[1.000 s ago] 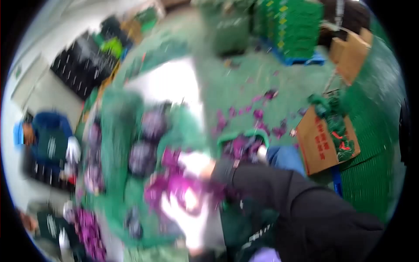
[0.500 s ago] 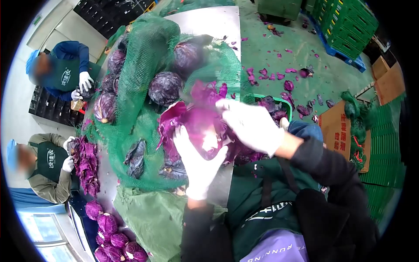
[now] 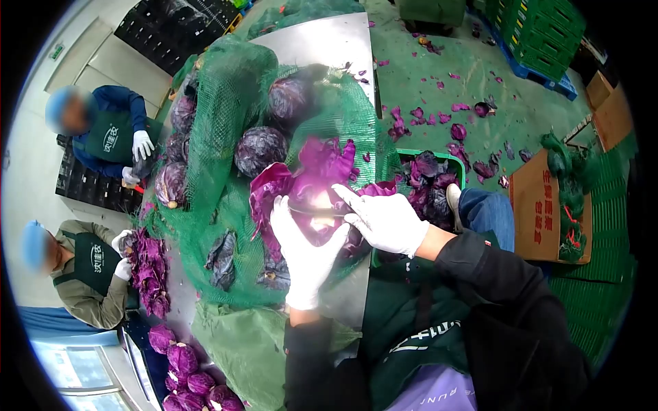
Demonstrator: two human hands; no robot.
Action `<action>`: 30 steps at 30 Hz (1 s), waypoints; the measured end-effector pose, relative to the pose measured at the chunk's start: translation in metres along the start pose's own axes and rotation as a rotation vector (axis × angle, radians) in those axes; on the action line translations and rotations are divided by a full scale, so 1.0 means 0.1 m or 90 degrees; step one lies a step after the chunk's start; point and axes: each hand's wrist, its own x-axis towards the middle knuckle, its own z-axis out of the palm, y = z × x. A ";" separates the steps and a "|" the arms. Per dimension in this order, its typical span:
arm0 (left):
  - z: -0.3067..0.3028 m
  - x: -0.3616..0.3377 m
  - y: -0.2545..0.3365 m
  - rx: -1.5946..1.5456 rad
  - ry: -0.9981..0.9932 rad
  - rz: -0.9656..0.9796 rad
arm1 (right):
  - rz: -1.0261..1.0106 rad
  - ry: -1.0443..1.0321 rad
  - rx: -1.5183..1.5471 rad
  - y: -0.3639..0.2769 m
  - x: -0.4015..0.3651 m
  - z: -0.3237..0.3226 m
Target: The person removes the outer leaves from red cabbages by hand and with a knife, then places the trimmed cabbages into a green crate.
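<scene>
A purple cabbage (image 3: 308, 229) lies in front of me with its pale cut stem end facing up and loose outer leaves (image 3: 327, 159) spread around it. My left hand (image 3: 306, 257), in a white glove, is closed around its near left side, thumb and fingers apart along the head. In my white-gloved right hand (image 3: 394, 220) is a knife (image 3: 315, 212), its thin blade lying across the stem end; the fist hides the handle. Two whole dark cabbages, one nearer (image 3: 261, 151) and one farther (image 3: 290, 97), rest beyond on the green net (image 3: 229, 123).
A green crate (image 3: 449, 159) of discarded leaves stands on the floor to the right of the metal table (image 3: 312, 34). Two co-workers (image 3: 113, 130) in aprons handle cabbages at the left. Trimmed purple cabbages (image 3: 184, 357) lie at lower left, beside a green sheet (image 3: 240, 342). Leaf scraps litter the floor.
My right hand has moved down, and the knife, blurred before, now lies across the stem end. My left hand still grips the cabbage. The view has shifted slightly.
</scene>
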 end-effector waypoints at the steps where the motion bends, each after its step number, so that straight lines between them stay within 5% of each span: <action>1: 0.01 0.01 0.01 -0.004 0.001 -0.010 | 0.003 0.002 0.006 0.02 0.02 0.01; 9: 0.11 0.15 0.00 0.055 0.061 -0.006 | 0.097 0.024 -0.033 -0.09 0.17 0.04; 15: 0.16 0.17 -0.07 0.081 0.042 -0.065 | -0.078 0.008 -0.025 0.23 0.41 -0.04; 23: 0.19 0.19 -0.03 0.070 0.060 -0.069 | -0.100 0.042 0.019 0.31 0.45 0.02; 25: 0.16 0.21 -0.02 0.070 0.046 -0.051 | -0.131 -0.043 -0.027 0.40 0.55 -0.02; 30: 0.21 0.20 0.12 0.094 0.113 -0.037 | 0.016 0.105 0.018 0.23 0.55 0.09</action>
